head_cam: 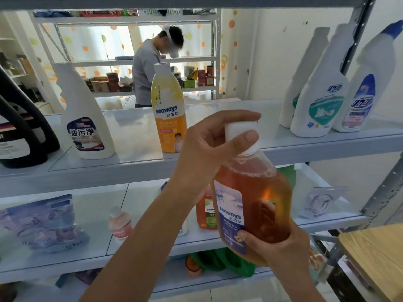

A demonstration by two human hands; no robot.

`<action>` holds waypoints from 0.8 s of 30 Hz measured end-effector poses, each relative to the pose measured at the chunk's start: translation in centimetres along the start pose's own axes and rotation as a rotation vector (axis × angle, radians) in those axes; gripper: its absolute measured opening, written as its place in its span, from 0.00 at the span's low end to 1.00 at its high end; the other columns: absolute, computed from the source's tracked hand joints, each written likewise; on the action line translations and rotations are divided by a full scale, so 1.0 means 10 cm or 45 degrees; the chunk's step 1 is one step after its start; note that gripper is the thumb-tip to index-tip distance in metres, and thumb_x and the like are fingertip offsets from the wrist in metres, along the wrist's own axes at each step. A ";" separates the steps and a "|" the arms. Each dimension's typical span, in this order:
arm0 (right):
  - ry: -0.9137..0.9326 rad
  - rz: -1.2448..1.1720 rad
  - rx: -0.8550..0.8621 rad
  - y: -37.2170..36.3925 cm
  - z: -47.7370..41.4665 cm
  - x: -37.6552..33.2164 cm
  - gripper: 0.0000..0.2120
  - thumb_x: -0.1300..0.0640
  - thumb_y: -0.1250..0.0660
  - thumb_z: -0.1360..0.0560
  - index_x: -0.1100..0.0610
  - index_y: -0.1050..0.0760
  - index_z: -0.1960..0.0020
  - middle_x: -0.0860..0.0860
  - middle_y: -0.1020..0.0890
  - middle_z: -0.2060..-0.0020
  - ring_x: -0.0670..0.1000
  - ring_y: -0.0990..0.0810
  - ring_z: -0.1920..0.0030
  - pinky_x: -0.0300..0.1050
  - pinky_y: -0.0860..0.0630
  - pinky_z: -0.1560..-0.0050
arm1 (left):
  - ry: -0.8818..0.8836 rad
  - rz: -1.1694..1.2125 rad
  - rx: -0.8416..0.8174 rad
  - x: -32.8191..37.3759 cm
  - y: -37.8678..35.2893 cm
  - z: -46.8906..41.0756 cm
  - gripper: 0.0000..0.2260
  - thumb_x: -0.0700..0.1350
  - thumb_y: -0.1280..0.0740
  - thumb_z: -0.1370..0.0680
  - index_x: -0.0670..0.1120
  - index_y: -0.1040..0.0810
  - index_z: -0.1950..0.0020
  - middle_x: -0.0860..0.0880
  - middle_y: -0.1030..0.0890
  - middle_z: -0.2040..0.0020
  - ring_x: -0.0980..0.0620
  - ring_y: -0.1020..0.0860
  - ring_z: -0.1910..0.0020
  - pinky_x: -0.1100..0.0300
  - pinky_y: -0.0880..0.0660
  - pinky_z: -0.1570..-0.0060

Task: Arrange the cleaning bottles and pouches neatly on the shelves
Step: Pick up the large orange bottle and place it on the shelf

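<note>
1. Already several bottles stand upright on the upper shelf (305, 147). The amber bottle (257, 205) is not yet placed and is held tilted in front of the shelves.
2. The left hand (209, 144) has its fingers curled round the white cap (239, 129), and the right hand (281, 247) grips the base.
3. The bottle is smooth clear plastic with rounded shoulders and a glossy label. A soft, crinkled pouch (43, 221) slumps on the lower shelf (152, 243).
</note>
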State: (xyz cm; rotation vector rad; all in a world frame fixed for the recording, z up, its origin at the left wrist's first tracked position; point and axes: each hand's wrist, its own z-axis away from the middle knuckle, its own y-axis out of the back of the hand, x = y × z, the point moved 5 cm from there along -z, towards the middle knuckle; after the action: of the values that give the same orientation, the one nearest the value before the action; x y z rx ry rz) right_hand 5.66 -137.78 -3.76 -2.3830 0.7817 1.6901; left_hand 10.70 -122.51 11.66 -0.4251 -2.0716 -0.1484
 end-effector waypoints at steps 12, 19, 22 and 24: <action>-0.021 -0.086 -0.085 0.01 -0.12 -0.12 0.29 0.41 0.22 0.62 0.28 0.22 0.61 0.33 0.18 0.66 0.35 0.18 0.62 0.24 0.26 0.62 | 0.095 0.113 -0.154 -0.08 0.07 -0.18 0.18 0.36 0.36 0.23 0.42 0.28 0.33 0.42 0.18 0.42 0.45 0.19 0.44 0.51 0.21 0.47; -0.025 -0.148 -0.142 0.01 -0.19 -0.20 0.29 0.43 0.16 0.62 0.35 0.20 0.62 0.32 0.18 0.66 0.35 0.18 0.60 0.31 0.22 0.63 | 0.041 -0.073 -0.132 -0.05 0.08 -0.36 0.19 0.41 0.31 0.25 0.48 0.26 0.34 0.46 0.18 0.46 0.50 0.20 0.45 0.56 0.21 0.51; 0.033 -0.176 -0.131 0.02 -0.22 -0.27 0.29 0.47 0.20 0.59 0.30 0.21 0.61 0.33 0.17 0.65 0.35 0.18 0.60 0.26 0.26 0.63 | 0.076 0.045 -0.224 -0.04 0.07 -0.42 0.20 0.41 0.35 0.22 0.47 0.31 0.30 0.46 0.19 0.40 0.52 0.20 0.41 0.54 0.22 0.46; 0.052 -0.182 -0.113 0.02 -0.24 -0.30 0.27 0.43 0.24 0.59 0.29 0.22 0.60 0.33 0.18 0.65 0.35 0.18 0.62 0.25 0.26 0.64 | 0.000 -0.075 -0.237 -0.03 0.05 -0.44 0.30 0.51 0.28 0.28 0.48 0.34 0.29 0.45 0.23 0.39 0.54 0.22 0.41 0.58 0.23 0.48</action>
State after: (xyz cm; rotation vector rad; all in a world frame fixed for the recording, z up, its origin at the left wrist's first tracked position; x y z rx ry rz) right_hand 6.87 -137.84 -0.12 -2.4727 0.5376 1.6578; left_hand 14.61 -123.31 13.62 -0.4768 -2.0787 -0.3780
